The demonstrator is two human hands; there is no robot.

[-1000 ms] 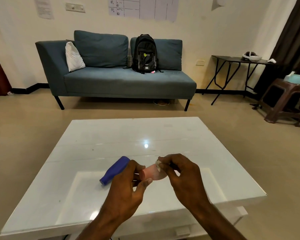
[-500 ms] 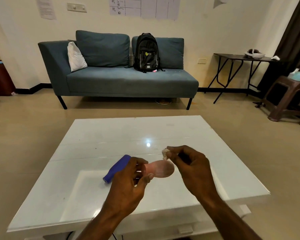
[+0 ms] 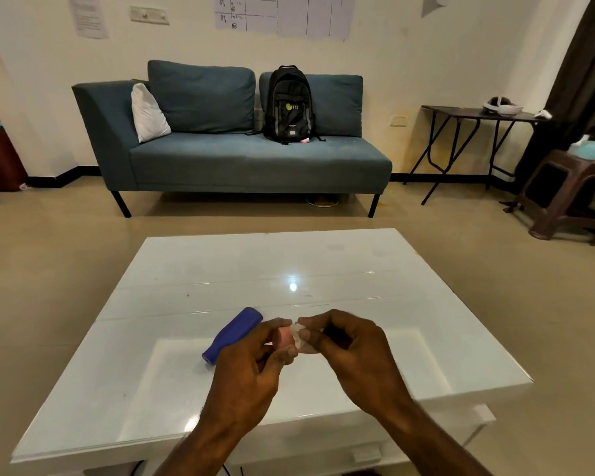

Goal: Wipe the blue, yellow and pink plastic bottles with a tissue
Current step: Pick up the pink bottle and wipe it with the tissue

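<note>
My left hand [image 3: 251, 369] grips the pink bottle [image 3: 284, 338] above the white table [image 3: 358, 269]; only a short stretch of the bottle shows between my hands. My right hand [image 3: 351, 352] pinches a small crumpled white tissue [image 3: 298, 333] against the bottle and covers the bottle's far end. The blue bottle [image 3: 232, 334] lies on its side on the table, just left of my left hand, neck toward me. No yellow bottle is in view.
A blue sofa [image 3: 241, 159] with a black backpack [image 3: 289, 104] stands beyond the table. A folding side table [image 3: 478, 115] and a brown stool [image 3: 571, 187] are at the right. Tiled floor surrounds the white table.
My right hand, lifted off the pink bottle half a second ago, has come back down with the tissue onto the bottle and now hides most of it. The blue bottle has stayed put.
</note>
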